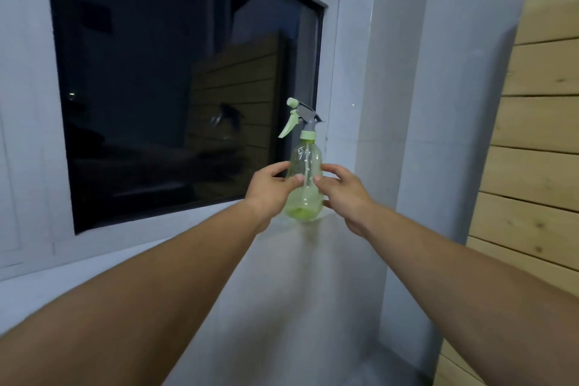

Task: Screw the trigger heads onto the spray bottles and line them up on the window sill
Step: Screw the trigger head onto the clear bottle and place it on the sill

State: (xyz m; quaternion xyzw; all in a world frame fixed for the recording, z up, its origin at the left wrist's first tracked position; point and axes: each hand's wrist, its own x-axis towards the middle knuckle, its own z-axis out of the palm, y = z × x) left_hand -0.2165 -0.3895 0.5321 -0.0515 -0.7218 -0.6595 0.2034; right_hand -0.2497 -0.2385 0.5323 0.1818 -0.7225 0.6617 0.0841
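On the window sill (316, 238), the spray bottle (304, 185) stands upright between your hands: left hand (271, 189) and right hand (343, 194) clasp its sides. Fingers hide its middle; trigger head (299, 117) fitted.

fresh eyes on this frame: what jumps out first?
The translucent green spray bottle at centre, standing on the pale window sill with its trigger head already on. The left hand and right hand cup its body from either side, fingers on it. Behind, the dark window pane mirrors the bottle, and a wooden slat wall fills the right edge.
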